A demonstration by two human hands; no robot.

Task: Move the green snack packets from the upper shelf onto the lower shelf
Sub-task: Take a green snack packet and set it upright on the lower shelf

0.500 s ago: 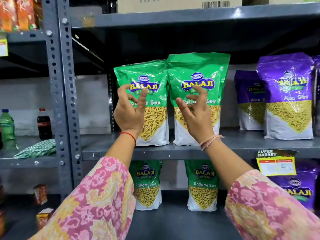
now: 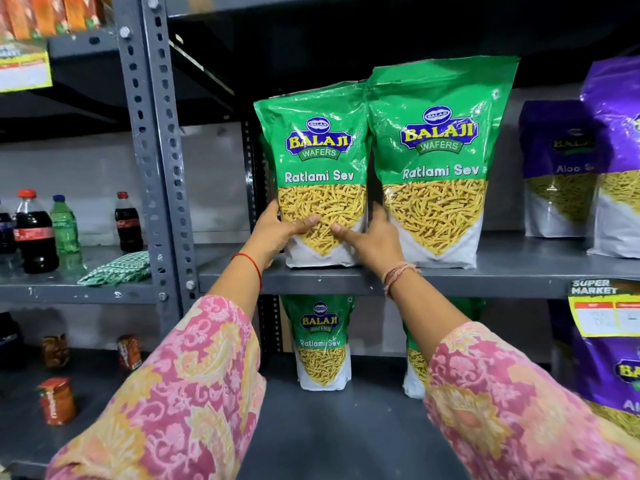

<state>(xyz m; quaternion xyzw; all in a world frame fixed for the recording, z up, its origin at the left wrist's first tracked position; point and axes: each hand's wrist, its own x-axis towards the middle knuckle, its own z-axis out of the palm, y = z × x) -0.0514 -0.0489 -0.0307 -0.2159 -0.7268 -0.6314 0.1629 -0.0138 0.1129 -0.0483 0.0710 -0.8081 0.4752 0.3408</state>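
Two green Ratlami Sev packets stand upright side by side on the upper shelf (image 2: 502, 275). My left hand (image 2: 277, 233) and my right hand (image 2: 370, 237) clasp the lower part of the left green packet (image 2: 318, 157) from either side, thumbs across its front. The right green packet (image 2: 440, 150) stands untouched beside my right hand. On the lower shelf (image 2: 339, 431) stands another green packet (image 2: 322, 344), and a second green packet (image 2: 415, 368) is mostly hidden behind my right forearm.
Purple Aloo Sev packets (image 2: 557, 168) stand at the right on the upper shelf, one more purple packet (image 2: 616, 375) below. A grey slotted upright (image 2: 156, 150) divides the racks. Left rack holds soda bottles (image 2: 34, 230), a green checked cloth (image 2: 117, 268) and small orange packs (image 2: 57, 400).
Both hands dropped from open in front of the two packets and closed on the lower part of the left green packet. The view moved closer and shifted left.
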